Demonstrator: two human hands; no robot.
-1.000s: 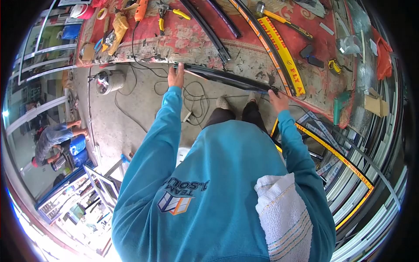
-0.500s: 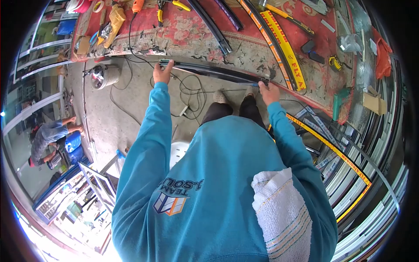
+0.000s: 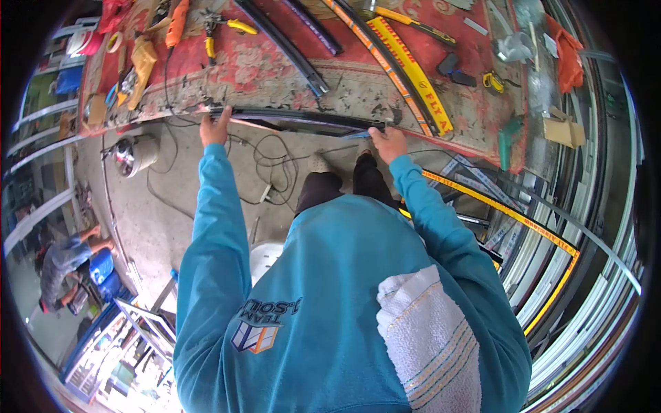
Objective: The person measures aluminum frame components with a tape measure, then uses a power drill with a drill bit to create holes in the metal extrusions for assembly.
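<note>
A long black metal frame (image 3: 303,118), seen almost edge-on, spans the space between my hands at the near edge of the carpeted workbench (image 3: 255,86). My left hand (image 3: 216,129) grips its left end, thumb and fingers on either side. My right hand (image 3: 390,142) is closed around its right end, with a bit of blue beside the fingers. Slanting inner bars show beneath the top edge. On the bench beyond lie a black profile (image 3: 286,48), a purple-black profile (image 3: 313,27) and a profile with yellow "FLY A" wrapping (image 3: 410,72).
Yellow-handled pliers (image 3: 211,45), an orange power tool (image 3: 177,24), a hammer (image 3: 413,26) and a green tool (image 3: 508,141) lie on the bench. A cable (image 3: 272,162) coils on the floor near a bucket (image 3: 141,153). Metal profiles (image 3: 578,275) are stacked right. Another person (image 3: 65,268) sits far left.
My view has shifted right, so the bench and floor appear further left. Both hands keep hold of the black frame, which has tilted and shows more of its inner bars.
</note>
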